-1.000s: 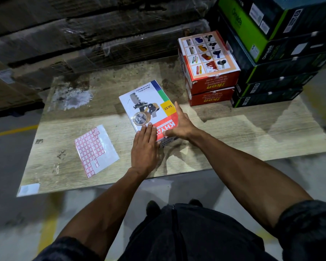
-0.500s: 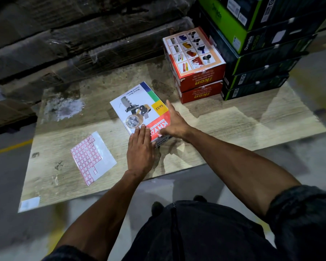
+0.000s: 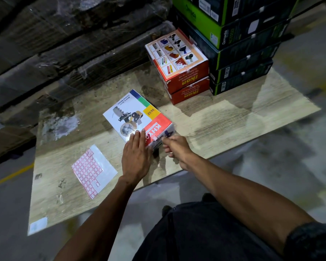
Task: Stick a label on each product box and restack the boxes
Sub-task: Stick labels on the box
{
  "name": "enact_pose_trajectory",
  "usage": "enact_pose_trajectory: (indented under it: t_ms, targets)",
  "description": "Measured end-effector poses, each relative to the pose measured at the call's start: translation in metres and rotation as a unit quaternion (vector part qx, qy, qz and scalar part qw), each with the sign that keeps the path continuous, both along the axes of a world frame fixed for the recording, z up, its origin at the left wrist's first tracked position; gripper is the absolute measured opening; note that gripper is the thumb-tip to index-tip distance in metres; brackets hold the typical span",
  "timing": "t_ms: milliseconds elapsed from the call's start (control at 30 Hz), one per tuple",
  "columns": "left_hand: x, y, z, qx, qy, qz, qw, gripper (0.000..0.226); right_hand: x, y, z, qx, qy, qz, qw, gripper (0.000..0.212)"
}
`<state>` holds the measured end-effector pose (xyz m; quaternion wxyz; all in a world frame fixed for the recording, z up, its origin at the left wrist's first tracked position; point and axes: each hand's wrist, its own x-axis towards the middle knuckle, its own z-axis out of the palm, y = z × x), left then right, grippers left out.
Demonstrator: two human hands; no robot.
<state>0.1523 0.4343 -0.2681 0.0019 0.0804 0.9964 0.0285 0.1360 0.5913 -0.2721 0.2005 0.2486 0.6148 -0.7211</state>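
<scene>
White tape-dispenser carton [image 3: 137, 117] flat, long axis 11–5 o'clock — left hand [image 3: 135, 157] flat on near corner; right hand [image 3: 175, 147] loosely curled, just beside

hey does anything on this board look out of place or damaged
The white box lies skewed to the board's edges, under the left hand. A pale scuffed patch mars the board's far left corner. The stacked boxes look tidy.
</scene>
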Motion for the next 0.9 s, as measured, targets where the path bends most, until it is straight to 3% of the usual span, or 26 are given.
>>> enact_pose_trajectory:
  t_ms: [167,267,433,900]
  targets:
    - [-0.001,-0.006,-0.003,-0.022,0.004,-0.028,0.999,0.051,-0.002,-0.011,0.004,-0.057,-0.002,-0.016,0.998,0.017]
    - [0.001,-0.006,-0.003,-0.029,0.014,-0.037,0.999,0.051,-0.004,-0.015,0.010,-0.051,-0.016,-0.018,0.998,0.020]
    - [0.002,-0.003,0.001,-0.021,0.010,-0.037,0.999,0.057,-0.005,-0.023,0.012,-0.048,-0.024,-0.013,0.998,0.006]
    - [0.000,-0.004,-0.002,-0.025,0.000,-0.037,0.999,0.056,-0.001,-0.025,0.009,-0.064,-0.001,-0.004,0.998,0.014]
